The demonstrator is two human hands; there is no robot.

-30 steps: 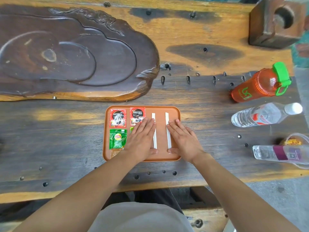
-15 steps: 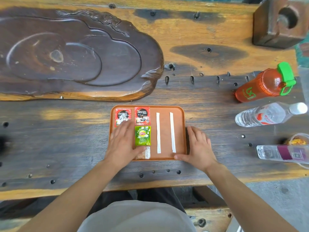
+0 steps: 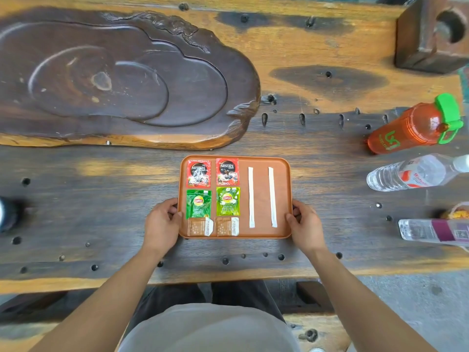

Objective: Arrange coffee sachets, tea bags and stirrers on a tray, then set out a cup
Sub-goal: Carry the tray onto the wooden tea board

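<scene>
Tray [image 3: 264, 232] gripped at both short edges on the tabletop [image 3: 101, 199].
Left hand [image 3: 162, 224] is clamped at nine o'clock, right hand [image 3: 305, 224] at three o'clock, fingers [image 3: 295, 210] curled over the rim.

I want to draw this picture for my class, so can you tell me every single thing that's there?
Tray: 1, orange, table middle.
Nescafe coffee sachets: 2, red, tray's far left.
Lipton tea bags: 2, green, below the coffee.
Small sachets: 2, brown-white, tray's near edge.
Wrapped stirrers: 2, white, tray's right half.
Carved tea board: 1, dark brown, far left.
Sports bottle: 1, orange-green, lying right.
Water bottles: 2, clear, lying right.
Wooden block: 1, brown, far right.
Left hand, right hand: gripping tray's sides.
</scene>
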